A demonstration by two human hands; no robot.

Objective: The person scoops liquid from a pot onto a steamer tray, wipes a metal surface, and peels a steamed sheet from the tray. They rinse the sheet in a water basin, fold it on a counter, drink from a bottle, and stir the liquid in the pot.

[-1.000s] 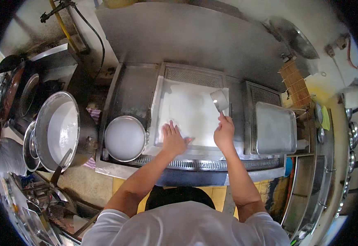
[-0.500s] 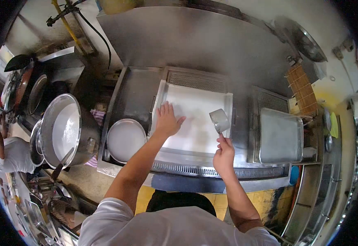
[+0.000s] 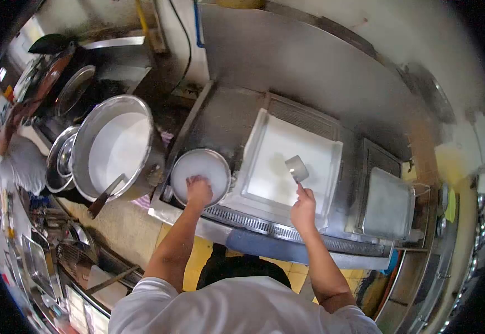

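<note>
My left hand reaches into a round metal basin of cloudy whitish liquid. Its fingers are bent downward and a little apart, with the tips hidden at the liquid; I see nothing held. In my right hand is the handle of a small straight-sided metal dipper. The dipper hangs over a square tray lined with white cloth. This cloth looks smooth, and its edges lap over the tray's rim on the left and upper right.
A large metal pot of white liquid stands at left, a wooden-handled utensil leaning in it. Farther right is a steamy rectangular tray. The steel counter's slotted front edge lies nearest me. Another person works at far left.
My left hand has left the white cloth and moved left into the round basin. The dipper stays in my right hand above the cloth. The view has turned left.
</note>
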